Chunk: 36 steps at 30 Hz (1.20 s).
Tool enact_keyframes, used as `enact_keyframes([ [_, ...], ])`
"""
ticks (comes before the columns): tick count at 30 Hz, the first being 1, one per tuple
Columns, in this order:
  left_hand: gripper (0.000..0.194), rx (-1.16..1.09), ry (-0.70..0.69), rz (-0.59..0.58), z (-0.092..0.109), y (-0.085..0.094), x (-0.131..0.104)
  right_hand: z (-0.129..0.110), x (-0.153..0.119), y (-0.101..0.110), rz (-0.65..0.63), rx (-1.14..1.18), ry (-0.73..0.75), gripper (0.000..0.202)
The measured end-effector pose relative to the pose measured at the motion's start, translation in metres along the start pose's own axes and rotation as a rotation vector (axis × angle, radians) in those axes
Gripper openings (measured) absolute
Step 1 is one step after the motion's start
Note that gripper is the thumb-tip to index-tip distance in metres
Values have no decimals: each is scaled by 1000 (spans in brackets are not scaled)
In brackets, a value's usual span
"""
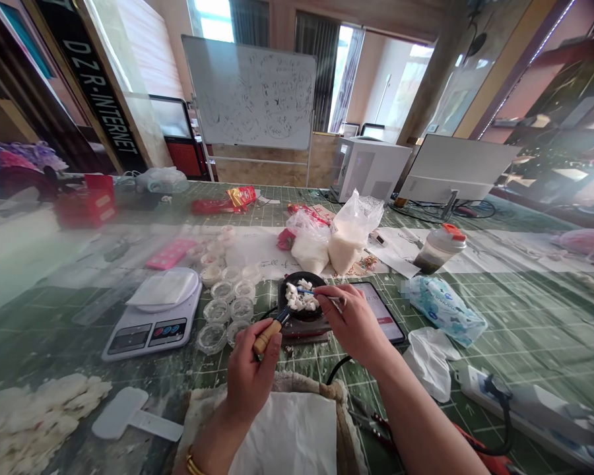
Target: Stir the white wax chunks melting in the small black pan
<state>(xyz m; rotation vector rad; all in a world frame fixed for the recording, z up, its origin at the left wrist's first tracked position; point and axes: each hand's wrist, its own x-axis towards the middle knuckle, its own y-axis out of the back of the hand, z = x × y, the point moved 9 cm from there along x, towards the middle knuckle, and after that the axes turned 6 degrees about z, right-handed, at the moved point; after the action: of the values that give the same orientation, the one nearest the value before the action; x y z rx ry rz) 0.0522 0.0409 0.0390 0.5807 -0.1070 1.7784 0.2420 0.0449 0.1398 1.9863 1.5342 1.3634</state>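
Observation:
A small black frying pan (pixel 317 280) with white lumps (pixel 301 302) in it sits on a small electric heater (pixel 304 336). My left hand (pixel 251 369) is closed round the pan's wooden handle (pixel 266 339). In my right hand (pixel 347 318) is a thin stirring stick (pixel 309 291) with a bluish end, pinched between the fingers. Its tip reaches in among the lumps; its exact kind is too small to tell. Left of the pan stand several small clear cups (pixel 212 338). A tablet (pixel 387 315) lies just beyond my right hand.
A kitchen scale (pixel 153 323) stands at left, near a white plastic scraper (pixel 123 412). Bags of white material (pixel 346 244) stand behind the pan. On the right are a shaker bottle (pixel 434 252), wipes (pixel 445 309), a crumpled tissue (pixel 431 363) and a power strip (pixel 475 389).

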Motion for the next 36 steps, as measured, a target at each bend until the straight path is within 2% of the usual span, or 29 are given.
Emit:
enact_keyframes([
  [5, 28, -40, -1, 2, -1, -1, 0, 3, 0, 16, 136, -59, -10, 23],
  [10, 28, -7, -3, 2, -1, -1, 1, 11, 2, 8, 18, -95, -31, 22],
  [14, 28, -39, -9, 8, -1, 0, 0, 11, 3, 16, 65, -81, -29, 24],
  [18, 29, -43, 1, 12, -3, 0, -1, 11, 1, 18, 16, -102, -45, 23],
  [22, 28, -41, -1, 8, -3, -1, -1, 7, 0, 32, 91, -64, -47, 24],
  [27, 27, -35, -11, 21, -1, 1, 0, 12, 0, 19, -25, -90, -63, 24],
  [32, 27, -41, -4, 7, -1, 1, 0, 14, 1, 29, 78, -114, -73, 25],
  [36, 28, -34, 6, 9, -3, 0, 0, 17, 0, 22, -8, -155, -100, 24],
])
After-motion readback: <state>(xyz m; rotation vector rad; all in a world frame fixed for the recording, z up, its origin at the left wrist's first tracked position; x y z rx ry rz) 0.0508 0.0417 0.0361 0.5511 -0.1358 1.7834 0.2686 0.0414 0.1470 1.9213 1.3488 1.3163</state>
